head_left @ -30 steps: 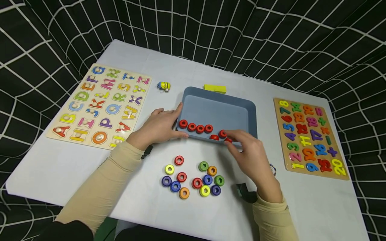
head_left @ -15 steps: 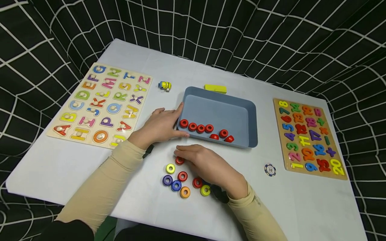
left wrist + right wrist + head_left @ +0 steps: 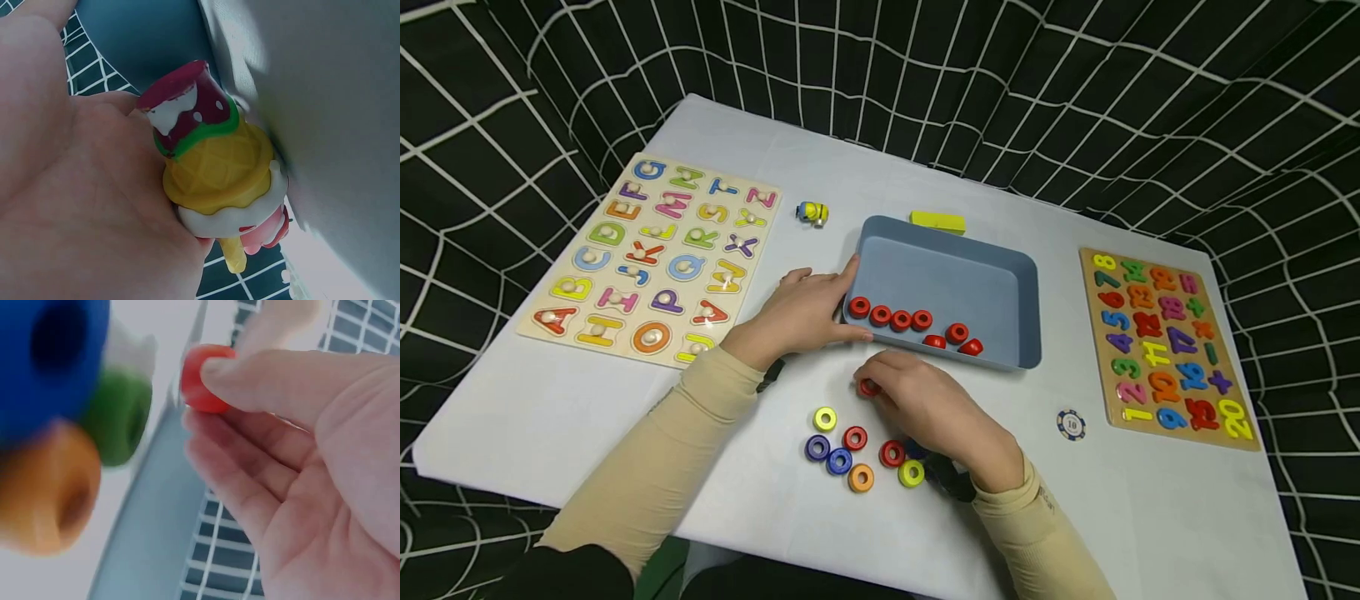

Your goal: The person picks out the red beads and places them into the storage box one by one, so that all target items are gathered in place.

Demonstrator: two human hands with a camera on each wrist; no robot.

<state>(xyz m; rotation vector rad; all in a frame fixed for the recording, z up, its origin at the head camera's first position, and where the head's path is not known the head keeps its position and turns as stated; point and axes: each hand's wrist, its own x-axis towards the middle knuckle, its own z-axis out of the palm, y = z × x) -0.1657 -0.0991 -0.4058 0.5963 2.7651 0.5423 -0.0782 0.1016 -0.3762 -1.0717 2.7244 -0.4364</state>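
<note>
My left hand [image 3: 801,312] lies spread at the left front corner of the blue-grey tray [image 3: 970,250], with straight fingers along the side wall and the thumb at the front wall. By its palm is an ice-cream-like toy [image 3: 215,162] with a yellow waffle-pattern part, hidden under the hand in the head view. My right hand [image 3: 917,400] pinches a red ring bead [image 3: 206,378] between thumb and fingertips, in front of the tray. Several red ring beads [image 3: 901,320] lie along the front of the tray; two are tipped on their sides.
Loose ring beads, among them a yellow one [image 3: 824,419] and an orange one [image 3: 861,478], lie in front. Left is a letter puzzle board [image 3: 651,267]; right, a number board [image 3: 1165,350] and a chip [image 3: 1071,425]. Behind are a yellow block [image 3: 937,222] and figurine [image 3: 812,213].
My right hand has come left from the tray's front right, letting go of a red ring bead there, and has taken another from the table and moved it toward the tray. My left hand stays put.
</note>
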